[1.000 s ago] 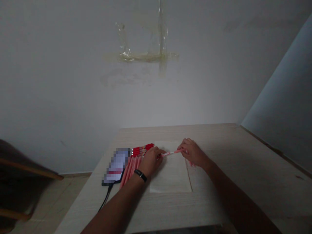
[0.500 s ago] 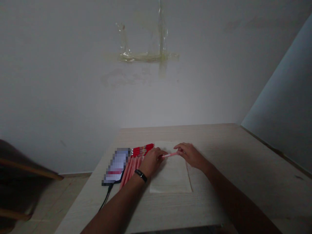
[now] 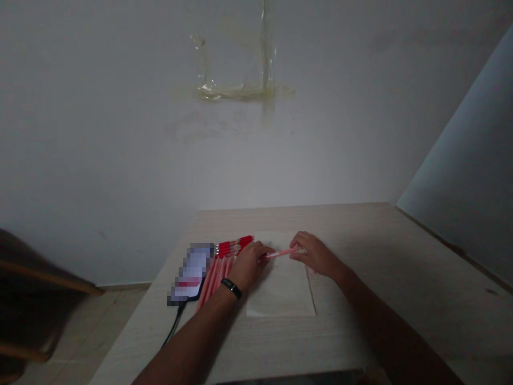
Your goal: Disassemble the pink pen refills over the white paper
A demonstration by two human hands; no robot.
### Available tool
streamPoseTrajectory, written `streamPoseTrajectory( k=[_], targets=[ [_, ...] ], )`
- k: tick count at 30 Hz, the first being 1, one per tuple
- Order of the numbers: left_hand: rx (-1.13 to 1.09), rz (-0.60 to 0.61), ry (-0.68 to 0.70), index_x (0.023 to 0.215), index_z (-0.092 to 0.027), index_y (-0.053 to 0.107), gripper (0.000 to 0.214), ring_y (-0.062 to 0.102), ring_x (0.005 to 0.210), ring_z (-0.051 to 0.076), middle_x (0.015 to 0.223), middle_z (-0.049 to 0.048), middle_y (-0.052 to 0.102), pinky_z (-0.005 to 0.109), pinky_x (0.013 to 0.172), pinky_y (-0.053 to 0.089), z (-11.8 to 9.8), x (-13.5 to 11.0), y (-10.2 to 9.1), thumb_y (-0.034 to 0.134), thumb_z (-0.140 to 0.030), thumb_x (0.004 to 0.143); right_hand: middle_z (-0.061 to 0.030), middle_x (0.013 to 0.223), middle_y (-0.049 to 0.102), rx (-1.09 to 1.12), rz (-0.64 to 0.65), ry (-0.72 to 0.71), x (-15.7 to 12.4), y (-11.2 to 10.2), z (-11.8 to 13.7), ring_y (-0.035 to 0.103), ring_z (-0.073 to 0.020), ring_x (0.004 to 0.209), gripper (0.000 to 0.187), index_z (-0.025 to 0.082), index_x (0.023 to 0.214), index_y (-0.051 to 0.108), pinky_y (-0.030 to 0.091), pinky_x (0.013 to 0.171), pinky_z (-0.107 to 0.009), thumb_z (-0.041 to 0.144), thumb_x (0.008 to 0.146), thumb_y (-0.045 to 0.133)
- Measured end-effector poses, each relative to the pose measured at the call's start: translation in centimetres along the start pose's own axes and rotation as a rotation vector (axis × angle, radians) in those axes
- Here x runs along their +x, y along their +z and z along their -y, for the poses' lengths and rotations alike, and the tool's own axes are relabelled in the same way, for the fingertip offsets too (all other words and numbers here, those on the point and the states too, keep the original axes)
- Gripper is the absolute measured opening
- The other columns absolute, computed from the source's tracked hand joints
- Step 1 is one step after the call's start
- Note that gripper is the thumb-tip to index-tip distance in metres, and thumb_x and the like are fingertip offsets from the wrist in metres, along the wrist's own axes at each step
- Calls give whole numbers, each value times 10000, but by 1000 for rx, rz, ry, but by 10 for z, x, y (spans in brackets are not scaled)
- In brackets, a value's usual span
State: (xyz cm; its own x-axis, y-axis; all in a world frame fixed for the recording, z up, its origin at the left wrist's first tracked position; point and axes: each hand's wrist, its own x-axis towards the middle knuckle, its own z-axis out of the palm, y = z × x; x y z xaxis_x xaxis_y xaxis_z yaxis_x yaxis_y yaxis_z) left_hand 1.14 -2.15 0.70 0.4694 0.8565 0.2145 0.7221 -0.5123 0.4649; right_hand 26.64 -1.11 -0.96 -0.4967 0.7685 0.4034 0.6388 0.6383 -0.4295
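Head view: left hand (image 3: 248, 266) and right hand (image 3: 315, 255) stay closed on either end of a pink pen (image 3: 281, 253), above a pale sheet (image 3: 280, 291), near more pens (image 3: 218, 278).

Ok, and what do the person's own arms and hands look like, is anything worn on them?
Both forearms are bare, with no sleeves or gloves on the left hand or the right hand. The only thing worn is a narrow black wristband on the left wrist.
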Motion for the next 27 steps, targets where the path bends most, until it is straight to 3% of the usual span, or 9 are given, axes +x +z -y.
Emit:
streamPoseTrajectory(
  k=[3,8,14,20,27],
  targets=[
    [-5,0,-10,1081,-217,754,304,594,901,195,940,78,669,284,794,453,-1,-1,-1,591,-94,856,-45,969,625,-18,-18,5,0,0,1,559,-199,937,129,205,938,611,405,805,-316,324,931,661],
    [-6,-12,-2,1061,-213,756,291,596,888,186,936,75,657,277,785,456,-2,-1,-2,587,-87,861,-51,935,633,-47,37,-18,1,0,-1,568,-196,937,216,199,866,625,406,818,-321,339,1005,537],
    [-10,-9,-10,1068,-211,757,308,599,896,189,944,76,662,280,805,459,-3,-1,-3,589,-74,849,-41,966,637,-22,6,13,0,1,-2,571,-194,923,131,204,948,614,404,794,-309,322,926,664],
    [-15,-13,6,1075,-215,754,314,597,912,193,958,76,665,289,818,457,0,0,-1,584,-74,852,-42,903,634,-51,47,-12,1,1,-2,570,-186,891,230,197,844,627,398,793,-313,339,1003,539],
    [-4,-10,4,1067,-219,755,308,595,927,197,947,75,667,287,822,452,0,-1,-1,580,-80,855,-33,932,636,28,2,13,0,0,1,582,-183,885,127,205,922,623,413,780,-305,326,929,662]
  ],
)
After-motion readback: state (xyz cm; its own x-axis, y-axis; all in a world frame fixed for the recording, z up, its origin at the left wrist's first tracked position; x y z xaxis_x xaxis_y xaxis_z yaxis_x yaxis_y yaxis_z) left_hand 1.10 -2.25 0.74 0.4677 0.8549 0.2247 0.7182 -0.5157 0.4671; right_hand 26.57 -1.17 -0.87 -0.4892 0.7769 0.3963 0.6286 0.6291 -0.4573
